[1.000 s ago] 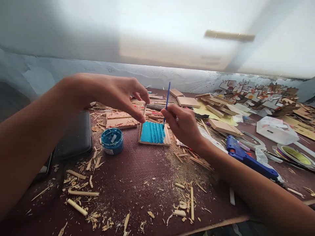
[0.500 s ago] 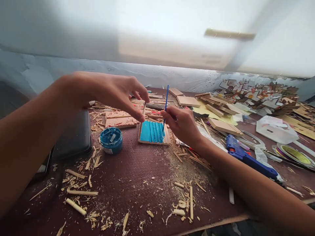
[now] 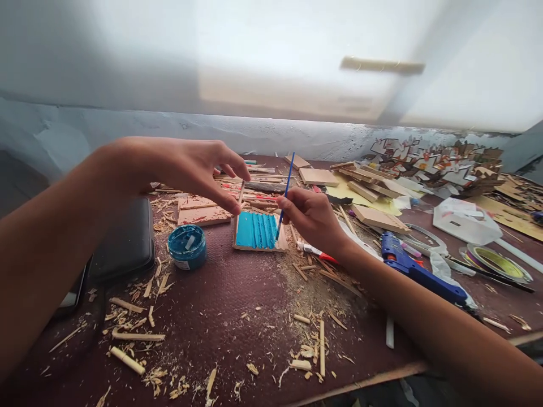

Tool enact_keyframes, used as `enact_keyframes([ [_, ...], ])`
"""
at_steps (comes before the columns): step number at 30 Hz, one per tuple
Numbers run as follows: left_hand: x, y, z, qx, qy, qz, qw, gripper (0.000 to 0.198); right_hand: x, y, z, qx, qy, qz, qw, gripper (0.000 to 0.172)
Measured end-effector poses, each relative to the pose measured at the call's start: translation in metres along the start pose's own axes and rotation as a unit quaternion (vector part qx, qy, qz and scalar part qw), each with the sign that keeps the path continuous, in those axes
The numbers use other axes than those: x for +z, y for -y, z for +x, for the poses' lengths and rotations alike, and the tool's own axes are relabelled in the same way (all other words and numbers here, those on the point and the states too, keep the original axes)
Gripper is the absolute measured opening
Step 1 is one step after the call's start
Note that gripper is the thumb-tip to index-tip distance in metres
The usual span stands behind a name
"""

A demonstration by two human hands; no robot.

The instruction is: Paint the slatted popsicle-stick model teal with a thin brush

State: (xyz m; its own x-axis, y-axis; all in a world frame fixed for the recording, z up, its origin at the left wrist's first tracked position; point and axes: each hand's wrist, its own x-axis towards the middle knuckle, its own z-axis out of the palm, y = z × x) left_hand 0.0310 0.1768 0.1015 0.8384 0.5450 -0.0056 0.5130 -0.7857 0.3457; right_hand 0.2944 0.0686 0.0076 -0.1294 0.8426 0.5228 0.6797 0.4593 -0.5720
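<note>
- Wall (image 3: pixel 144 121): pale, rough in places, running behind the table.
- Table (image 3: pixel 237 316): dark reddish brown, littered with wood scraps across the near part and both sides.
- Pile of cut-outs (image 3: pixel 428 164): heaped at the far right, well apart from both hands.
- Black case (image 3: pixel 123 243): lying at the left, partly behind the left forearm.
- Glue gun (image 3: pixel 419 271): blue, lying on its side to the right of the right forearm.
- Left hand (image 3: pixel 195 167): arched above the table, thumb beside the painted block's far left corner. Thumb and forefinger stand apart with a thin stick (image 3: pixel 241 192) between them; whether they grip the stick cannot be told.
- Right hand (image 3: pixel 311 217): fingers closed around a brush, at the right of the painted block.
- Painted block (image 3: pixel 257 230): flat on the table, between the hands and right of the jar. Blue paint covers most of the top, smooth at left, ridged toward the right; a strip along the right edge is bare wood.
- Paint jar (image 3: pixel 187 249): uncovered, blue inside, standing upright.
- Brush (image 3: pixel 286 189): blue handle, steeply tilted, tip down at the right border of the paint.
- Wood shavings (image 3: pixel 156 381): scattered at the near left.
</note>
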Motion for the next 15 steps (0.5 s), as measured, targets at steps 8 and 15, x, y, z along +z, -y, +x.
enact_keyframes([
  [8, 0.001, 0.009, 0.000, 0.013, 0.010, 0.005, 1.000, 0.084, 0.001, -0.011, -0.001, 0.021, 0.032, 0.029, 0.999, 0.040],
  [15, 0.002, 0.013, 0.001, 0.021, 0.013, -0.006, 1.000, 0.082, 0.000, -0.016, 0.001, 0.028, 0.015, 0.040, 0.999, 0.038],
])
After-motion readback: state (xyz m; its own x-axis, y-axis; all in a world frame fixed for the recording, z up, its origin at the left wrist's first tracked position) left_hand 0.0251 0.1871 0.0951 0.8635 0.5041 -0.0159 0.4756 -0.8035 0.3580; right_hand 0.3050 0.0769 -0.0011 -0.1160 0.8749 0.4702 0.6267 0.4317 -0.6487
